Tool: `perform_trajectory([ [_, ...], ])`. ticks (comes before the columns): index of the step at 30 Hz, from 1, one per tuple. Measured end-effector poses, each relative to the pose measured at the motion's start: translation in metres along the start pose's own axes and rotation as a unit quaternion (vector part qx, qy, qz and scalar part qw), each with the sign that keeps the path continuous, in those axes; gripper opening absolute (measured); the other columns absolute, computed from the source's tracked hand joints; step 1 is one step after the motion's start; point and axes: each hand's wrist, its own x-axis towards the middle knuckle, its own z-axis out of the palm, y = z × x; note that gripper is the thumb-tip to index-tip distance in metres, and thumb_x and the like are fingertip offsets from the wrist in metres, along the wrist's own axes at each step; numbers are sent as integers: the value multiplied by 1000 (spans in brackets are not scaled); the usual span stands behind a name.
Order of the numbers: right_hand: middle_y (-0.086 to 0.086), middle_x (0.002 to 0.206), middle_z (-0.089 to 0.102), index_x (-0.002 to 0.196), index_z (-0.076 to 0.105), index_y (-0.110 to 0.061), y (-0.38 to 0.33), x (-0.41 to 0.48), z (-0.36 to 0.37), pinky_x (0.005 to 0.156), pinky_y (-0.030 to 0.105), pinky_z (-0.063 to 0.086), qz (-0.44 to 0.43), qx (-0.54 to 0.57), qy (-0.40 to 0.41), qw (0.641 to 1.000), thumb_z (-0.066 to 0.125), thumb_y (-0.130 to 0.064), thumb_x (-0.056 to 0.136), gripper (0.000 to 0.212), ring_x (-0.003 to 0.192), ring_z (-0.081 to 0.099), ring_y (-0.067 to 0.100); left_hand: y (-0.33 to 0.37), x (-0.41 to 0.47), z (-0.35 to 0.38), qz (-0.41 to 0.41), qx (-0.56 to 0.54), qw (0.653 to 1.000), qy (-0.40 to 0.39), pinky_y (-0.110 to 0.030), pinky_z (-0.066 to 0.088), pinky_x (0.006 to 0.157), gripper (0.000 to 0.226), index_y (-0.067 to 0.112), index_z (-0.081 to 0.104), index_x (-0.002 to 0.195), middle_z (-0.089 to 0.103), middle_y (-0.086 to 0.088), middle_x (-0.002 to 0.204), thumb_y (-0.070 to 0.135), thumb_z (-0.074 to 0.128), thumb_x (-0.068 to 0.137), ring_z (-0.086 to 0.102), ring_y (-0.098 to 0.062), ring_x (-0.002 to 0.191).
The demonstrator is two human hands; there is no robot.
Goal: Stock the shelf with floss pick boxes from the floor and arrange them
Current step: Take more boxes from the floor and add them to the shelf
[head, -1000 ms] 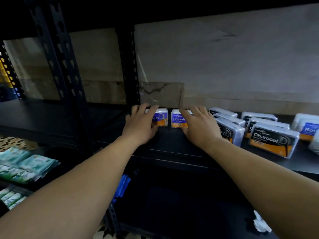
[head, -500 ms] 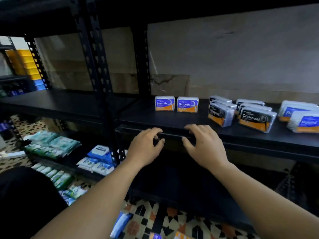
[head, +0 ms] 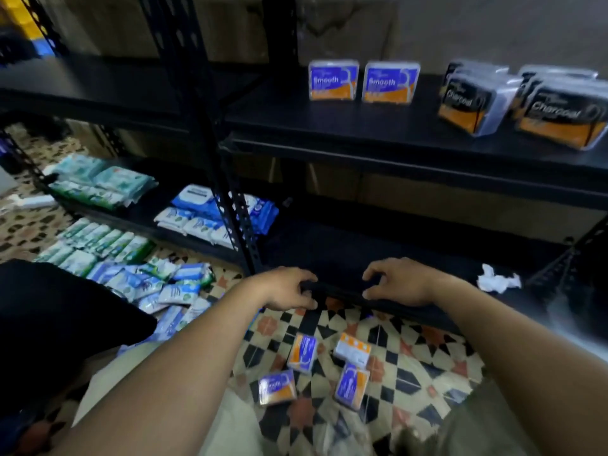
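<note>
Nearest: four floor boxes (head: 277, 387) lie loose on the patterned tile floor (head: 411, 353), between the person's forearms. They sit near one another at odd angles. One reads "Smooth" face up, and one shows a white and orange side.

Above them: left hand (head: 289, 287) and right hand (head: 398, 284), side by side and apart, at the front lip of the lowest shelf (head: 362, 251). On both, the fingers are loosely curled with the thumb held away from them, and they grip nothing. Cannot tell whether the fingertips touch the lip. A crumpled white paper (head: 498, 281) lies on that shelf to the right.

Further back: two shelved Smooth boxes (head: 333, 80) stand upright, side by side, labels forward, near the back of the middle shelf (head: 329, 126). Charcoal boxes (head: 467, 103) stand to their right. Wipe packs (head: 98, 185) lie on the neighbouring rack and floor, left.

Change: one second ago both hands rested on the shelved pair. Half a second ago they had pulled back to that shelf's front edge. They are now down at floor level, and the view has tipped downward.

Judgement: that pair is set, and a new pickup cycle is starting. Four boxes remain to stock. The likely next move is a reach down, perhaps one box per hand.
</note>
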Motion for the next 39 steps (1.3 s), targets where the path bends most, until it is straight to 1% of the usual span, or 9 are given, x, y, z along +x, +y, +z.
perform_trajectory([
  [4,-10,98,66,120,57,-38,9,16,19,86,34,53,1,14,-25,1000,67,-55,84,42,88,65,9,-13,8,18,-2,27,999,-19,-24,40,81,69,29,36,149,59,1,128,47,64,89,56,-19,107],
  [11,-1,112,63,129,54,-34,19,59,77,78,31,50,3,-32,-46,998,61,-53,86,47,96,56,14,-45,29,59,-38,25,996,-80,-22,40,87,68,26,30,153,47,-2,148,45,58,94,52,-21,125],
  [15,0,127,61,132,54,-34,38,81,105,89,34,48,25,-64,-63,996,62,-55,86,51,114,54,21,-59,48,87,-56,5,994,-91,-26,41,93,70,23,32,152,46,-4,148,46,60,93,50,-23,128],
  [20,1,126,62,132,55,-28,58,102,142,93,35,48,60,-61,-65,994,60,-47,90,47,113,57,22,-78,80,132,-64,1,994,-93,-39,47,98,60,19,47,142,54,-6,141,48,60,90,55,-25,122],
  [24,2,125,64,128,58,-23,74,116,177,101,40,41,73,-87,-73,991,58,-48,89,46,117,55,23,-91,94,166,-113,-13,991,-76,-40,45,101,77,16,33,152,45,-9,149,52,60,90,49,-29,130],
  [28,9,126,60,130,54,-21,82,126,198,93,36,46,101,-66,-71,990,62,-45,89,48,114,56,26,-93,105,194,-175,-60,982,-37,-36,49,87,67,14,51,135,61,-10,127,54,64,83,59,-29,112],
  [33,12,141,47,145,39,-23,91,132,219,99,42,45,116,-36,-79,989,63,-49,88,67,129,44,32,-87,110,220,-221,-129,967,-11,-43,50,93,77,14,48,133,57,-12,126,60,68,75,56,-30,113],
  [36,10,144,43,149,32,-27,94,131,227,99,40,44,119,-6,-86,989,64,-48,88,71,130,44,30,-82,111,229,-213,-164,963,25,-35,48,88,71,17,47,134,57,-10,126,52,71,77,57,-27,112],
  [39,10,134,50,141,34,-27,93,130,229,88,35,46,106,18,-74,991,68,-43,87,66,121,51,30,-78,112,231,-177,-160,970,52,-38,49,88,71,20,41,139,60,-8,126,41,72,79,58,-29,114],
])
